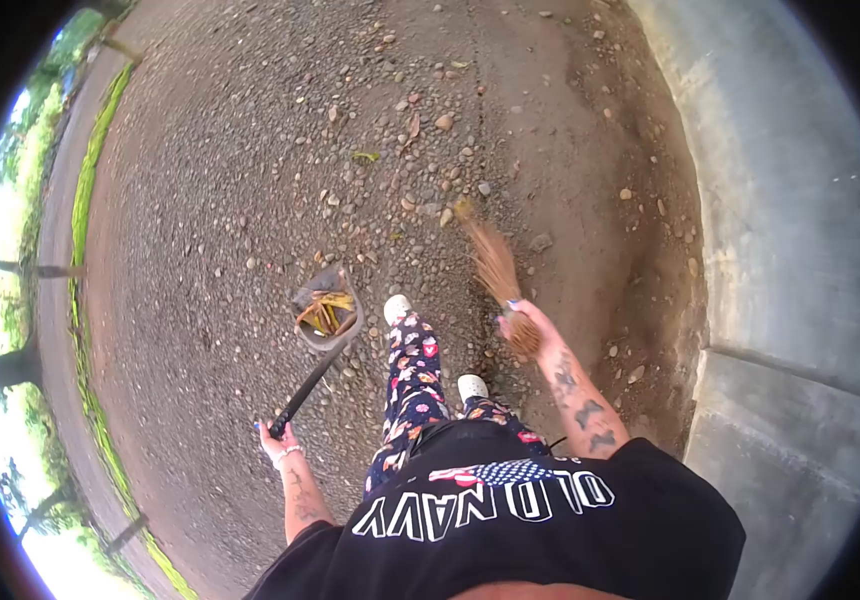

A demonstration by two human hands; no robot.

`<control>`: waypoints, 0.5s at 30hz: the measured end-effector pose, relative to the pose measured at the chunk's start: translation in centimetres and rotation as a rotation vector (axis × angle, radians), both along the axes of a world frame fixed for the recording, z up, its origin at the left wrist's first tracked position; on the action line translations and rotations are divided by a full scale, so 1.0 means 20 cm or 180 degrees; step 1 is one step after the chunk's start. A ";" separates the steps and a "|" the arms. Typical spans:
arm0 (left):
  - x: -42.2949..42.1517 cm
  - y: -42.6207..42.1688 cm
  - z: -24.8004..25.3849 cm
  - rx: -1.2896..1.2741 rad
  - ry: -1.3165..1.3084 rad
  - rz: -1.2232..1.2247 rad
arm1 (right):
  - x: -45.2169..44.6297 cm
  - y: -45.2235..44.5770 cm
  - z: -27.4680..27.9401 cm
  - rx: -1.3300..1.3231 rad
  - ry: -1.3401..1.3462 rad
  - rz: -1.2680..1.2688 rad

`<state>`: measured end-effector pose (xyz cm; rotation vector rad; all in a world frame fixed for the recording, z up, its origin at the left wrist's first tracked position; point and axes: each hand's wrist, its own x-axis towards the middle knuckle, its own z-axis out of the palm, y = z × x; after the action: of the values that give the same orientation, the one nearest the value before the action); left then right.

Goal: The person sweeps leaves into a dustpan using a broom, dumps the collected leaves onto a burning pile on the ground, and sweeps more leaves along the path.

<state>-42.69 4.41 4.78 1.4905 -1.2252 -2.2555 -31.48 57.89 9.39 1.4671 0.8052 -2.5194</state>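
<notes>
My left hand [276, 440] is closed around the black handle of a long-handled dustpan [350, 330]. The pan end is out ahead of me to the left, with dry yellow and brown leaves [325, 312] inside it. In my right hand [530, 328] is a stick broom [495, 262], a bundle of thin brown twigs gripped near its bound end. Its bristle tips point forward, over or on the gravel; I cannot tell whether they touch. A yellowish patch shows at the tips.
Pebbly ground [250, 180] spreads ahead and left, with a small yellow-green leaf [365, 155] and a brown leaf [413, 126] on it. Bare dirt borders a concrete wall [780, 180] on the right. A green strip [80, 240] and trees line the far left.
</notes>
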 end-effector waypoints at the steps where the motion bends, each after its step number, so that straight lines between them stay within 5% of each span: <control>1: -0.12 0.01 -0.03 0.0048 0.0049 -0.0127 | 0.04 0.00 0.08 0.0032 -0.0082 -0.0067; 3: -0.33 0.10 -0.03 0.0083 -0.0112 -0.0241 | 0.17 0.05 0.12 -0.0105 0.0447 0.0237; 7: -0.70 0.20 -0.06 0.0075 -0.0075 -0.0577 | 0.07 0.04 0.20 0.0395 -0.0614 0.0227; 8: -0.78 0.23 -0.08 -0.0019 -0.0125 -0.0644 | -0.03 0.05 0.09 -0.0132 -0.0926 -0.0275; 11: -1.04 0.33 -0.10 -0.0123 -0.0203 -0.0825 | -0.62 -0.02 -0.05 -0.0173 -0.0951 -0.0955; 13: -1.21 0.39 -0.14 -0.0247 -0.0116 -0.1142 | -1.02 -0.06 -0.22 -0.0356 -0.0414 -0.0576; 15: -1.34 0.43 -0.23 -0.0232 0.0132 -0.1293 | -1.37 -0.14 -0.10 -0.0448 -0.0030 -0.0083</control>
<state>-69.46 13.03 0.21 1.2520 -1.7070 -2.4321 -58.82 55.07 7.34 1.4518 0.5973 -2.5280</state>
